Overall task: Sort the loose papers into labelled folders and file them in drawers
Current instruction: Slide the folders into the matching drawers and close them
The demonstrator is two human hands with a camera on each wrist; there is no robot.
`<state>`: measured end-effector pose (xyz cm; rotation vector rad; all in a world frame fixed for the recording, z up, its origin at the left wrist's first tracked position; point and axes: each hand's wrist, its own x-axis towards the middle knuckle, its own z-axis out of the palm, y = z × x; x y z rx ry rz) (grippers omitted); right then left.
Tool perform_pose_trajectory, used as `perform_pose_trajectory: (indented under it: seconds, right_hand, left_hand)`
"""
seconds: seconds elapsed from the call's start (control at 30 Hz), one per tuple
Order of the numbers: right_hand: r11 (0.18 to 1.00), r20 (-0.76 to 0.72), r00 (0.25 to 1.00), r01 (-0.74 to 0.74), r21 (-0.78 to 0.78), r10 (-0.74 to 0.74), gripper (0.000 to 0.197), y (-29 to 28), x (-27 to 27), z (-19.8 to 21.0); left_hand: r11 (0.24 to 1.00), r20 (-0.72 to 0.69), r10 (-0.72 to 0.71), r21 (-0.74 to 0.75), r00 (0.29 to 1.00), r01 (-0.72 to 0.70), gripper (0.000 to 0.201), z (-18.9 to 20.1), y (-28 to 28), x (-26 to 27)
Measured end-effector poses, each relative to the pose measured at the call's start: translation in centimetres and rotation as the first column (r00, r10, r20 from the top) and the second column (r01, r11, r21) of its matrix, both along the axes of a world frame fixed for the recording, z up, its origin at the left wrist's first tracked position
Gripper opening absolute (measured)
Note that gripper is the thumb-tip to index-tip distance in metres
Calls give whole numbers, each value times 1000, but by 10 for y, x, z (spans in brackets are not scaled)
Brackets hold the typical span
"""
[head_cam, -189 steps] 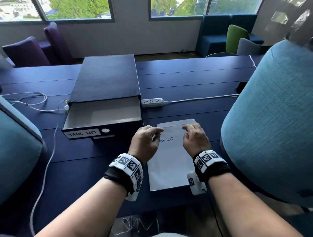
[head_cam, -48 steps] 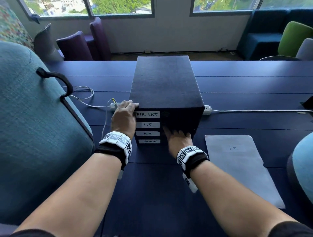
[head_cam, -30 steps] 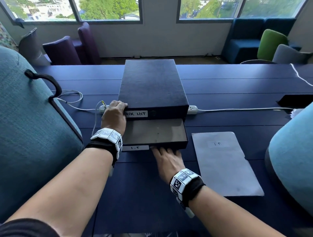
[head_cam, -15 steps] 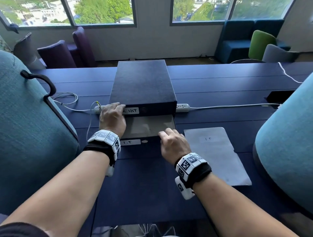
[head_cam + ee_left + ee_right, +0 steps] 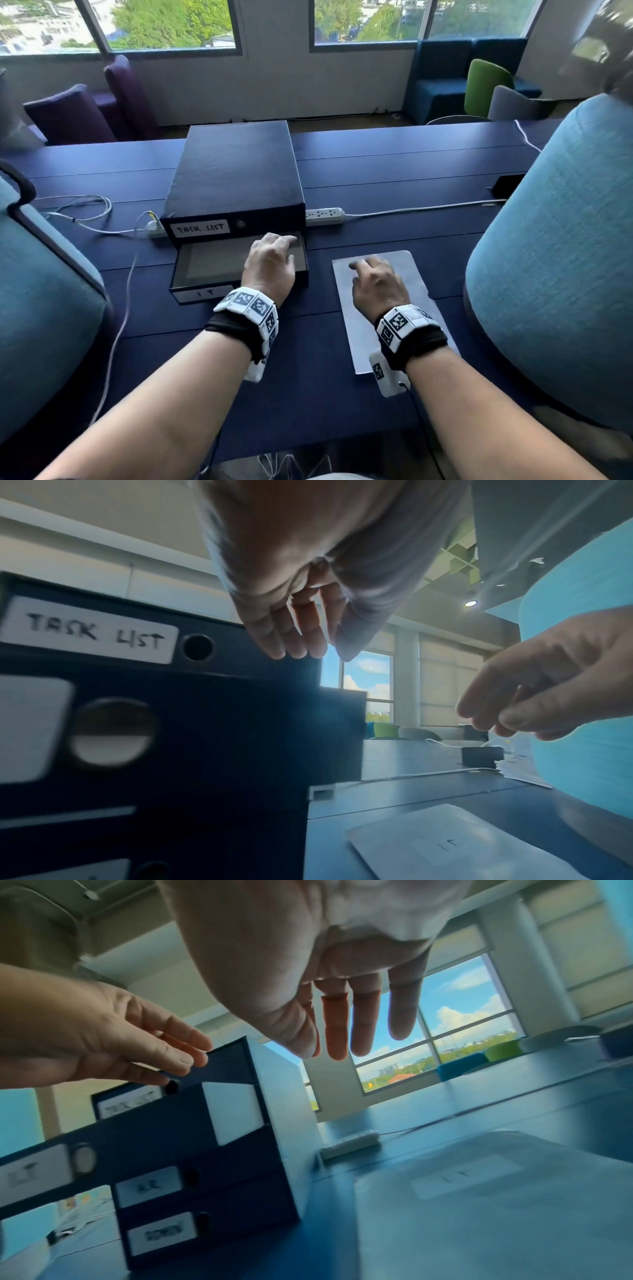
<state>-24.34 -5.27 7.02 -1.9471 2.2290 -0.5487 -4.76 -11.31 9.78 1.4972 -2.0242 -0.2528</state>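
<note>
- Since half a second ago, the right hand (image 5: 375, 284) has left the drawer (image 5: 219, 265) front and now sits over the folder (image 5: 416, 274) at centre right of the head view; the left hand (image 5: 270, 265) has shifted from the cabinet's (image 5: 236, 171) left corner to above the drawer's right half.
- Right hand: fingers loosely extended, grasping nothing; the right wrist view shows them spread and straight (image 5: 342, 1031). Whether they touch the folder I cannot tell.
- Left hand: fingers relaxed and close together (image 5: 294, 634), holding nothing, tips near the cabinet front.
- Folder: flat on the table (image 5: 308, 377), just right of the drawer, a small "I.T" label at its far end, seen in the left wrist view.
- Drawer: pulled out at frame centre, marked "I.T", second from the top.
- Cabinet: dark, upright at upper centre, with the "TASK LIST" label (image 5: 201, 229) on its top drawer; further labelled drawers below show in the right wrist view.
- Power strip (image 5: 323, 216) and its cord lie behind, right of the cabinet.
- Teal chairs (image 5: 555, 257) flank both frame edges.
</note>
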Motion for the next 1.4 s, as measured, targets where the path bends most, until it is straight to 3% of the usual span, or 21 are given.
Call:
perform_pose_trajectory:
  seconds: [0.27,0.37,0.57,0.73,0.83,0.93,1.13,1.23,1.4]
  right_hand:
    - [979,4,987,156,130,-158,36,15,-74,-34]
    - [949,1,975,214,233,-221,36,22,-98,-52]
    - [873,0,953,276,402,-301,40,35,-126,-94]
    - [818,-4,943,290,497,-332,68,36,-134,-119]
    - [795,-54,955,274,540,-292,74,37,-135,-128]
    - [798,-100,966,253,547,-238,76,38,-134,-132]
    - [800,-141,971,240,550,-194,80,40,-135,-137]
    - [807,-111,973,231,544,-204,80,41,-137,-136]
    - [836,98,947,219,504,-307,82,34,-140,-127]
  left_hand:
    - [983,-92,-159,82,983,167,32,-24,15,-76]
    - [960,-144,-170,198,975,197,30,-41,23,-96]
    - [846,-73,-86,521,994,111,34,-91,32,-110]
    - [728,65,-38,685,997,-17,44,-122,31,-112]
    - [675,128,-12,732,992,-87,30,-133,31,-114]
    - [647,113,46,753,993,-115,15,-138,30,-116]
    - [569,-31,175,819,984,-75,35,-139,34,-120]
    - [568,-133,236,822,963,-25,42,-131,40,-127]
    - [668,-262,231,743,937,43,36,-103,46,-128]
